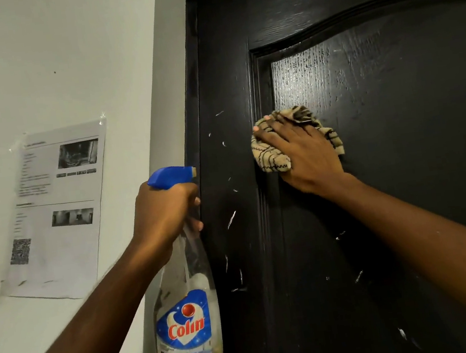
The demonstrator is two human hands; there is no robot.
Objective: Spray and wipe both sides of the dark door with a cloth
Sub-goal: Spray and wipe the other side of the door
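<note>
The right hand lies flat on the cloth, fingers spread and fairly straight, pressing it against the door. The left hand is curled tight round the neck of the bottle, just under its blue spray head, and holds it upright. The two hands are apart, the left lower and nearer the door's edge.

The cloth is beige with dark lines, bunched under the palm, with folds showing above the fingers and past the wrist side. It sits at the left edge of the door's raised panel, straddling the moulding there. The panel above the cloth looks shiny and streaked. Small white flecks and scratches dot the door's left stile and lower part.

The bottle is clear with a blue and red "Colin" label, and hangs in front of the door's left edge. Its nozzle points right, towards the door. Whether the bottle touches the door cannot be told.

To the left, a printed sheet with two small pictures and a square code is stuck on the white wall.
</note>
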